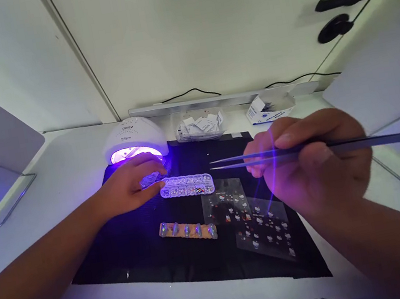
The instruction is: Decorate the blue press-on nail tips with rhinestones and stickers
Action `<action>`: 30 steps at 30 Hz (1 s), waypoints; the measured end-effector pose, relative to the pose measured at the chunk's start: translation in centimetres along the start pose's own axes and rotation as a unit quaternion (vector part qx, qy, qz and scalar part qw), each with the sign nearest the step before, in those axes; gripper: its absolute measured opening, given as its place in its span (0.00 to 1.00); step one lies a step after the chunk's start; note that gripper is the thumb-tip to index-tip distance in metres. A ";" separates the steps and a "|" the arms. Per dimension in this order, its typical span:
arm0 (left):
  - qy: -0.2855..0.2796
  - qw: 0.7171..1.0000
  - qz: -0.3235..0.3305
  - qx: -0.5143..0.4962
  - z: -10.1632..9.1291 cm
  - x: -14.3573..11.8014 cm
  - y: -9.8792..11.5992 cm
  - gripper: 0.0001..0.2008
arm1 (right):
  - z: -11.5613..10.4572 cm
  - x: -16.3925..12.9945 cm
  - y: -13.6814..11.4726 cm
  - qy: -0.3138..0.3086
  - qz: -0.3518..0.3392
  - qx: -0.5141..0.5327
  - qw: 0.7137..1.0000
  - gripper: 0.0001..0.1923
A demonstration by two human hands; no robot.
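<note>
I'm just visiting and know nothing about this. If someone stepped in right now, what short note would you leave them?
Left hand: resting on the black mat, fingers at the left end of the clear rhinestone box, just in front of the lit nail lamp.
Right hand: raised, gripping tweezers, tips pointing left; nothing visible in the tips.
On the mat: a strip of decorated nail tips and sticker sheets.
Done: nails on the strip look decorated.
Left: cannot tell from here.

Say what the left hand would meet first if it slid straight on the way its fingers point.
Probably the clear compartment box of small charms: the left hand already has its fingertips at that box's near end, pointing along it. Depth is hard to judge.
</note>
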State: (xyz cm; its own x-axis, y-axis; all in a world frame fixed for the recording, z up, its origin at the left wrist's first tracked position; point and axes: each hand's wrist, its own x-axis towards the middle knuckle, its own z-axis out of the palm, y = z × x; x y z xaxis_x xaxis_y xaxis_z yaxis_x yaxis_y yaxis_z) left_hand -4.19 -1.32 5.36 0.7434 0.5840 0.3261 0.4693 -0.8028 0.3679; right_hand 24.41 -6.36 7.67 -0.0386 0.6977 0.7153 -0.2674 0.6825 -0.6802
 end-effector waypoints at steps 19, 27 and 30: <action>-0.131 0.982 0.082 -0.108 6.7 5.1 -1.0 0.07 | -4.4 -4.7 7.2 0.035 0.122 0.026 0.992 0.07; -0.098 0.986 0.068 -0.117 7.1 5.1 -1.1 0.06 | -5.1 -5.0 7.3 -0.166 0.007 -0.126 0.978 0.07; -0.093 0.987 0.072 -0.107 7.3 5.0 -1.1 0.07 | -5.0 -4.6 6.8 -0.249 -0.041 -0.206 0.945 0.04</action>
State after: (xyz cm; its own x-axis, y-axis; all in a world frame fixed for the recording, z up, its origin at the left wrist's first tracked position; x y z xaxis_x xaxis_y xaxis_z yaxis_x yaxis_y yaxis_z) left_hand 2.48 1.61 0.17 0.8790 0.4179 0.2297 0.2560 -0.8199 0.5120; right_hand 27.57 -3.81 -1.04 -0.5096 0.5207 0.6850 0.1053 0.8279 -0.5510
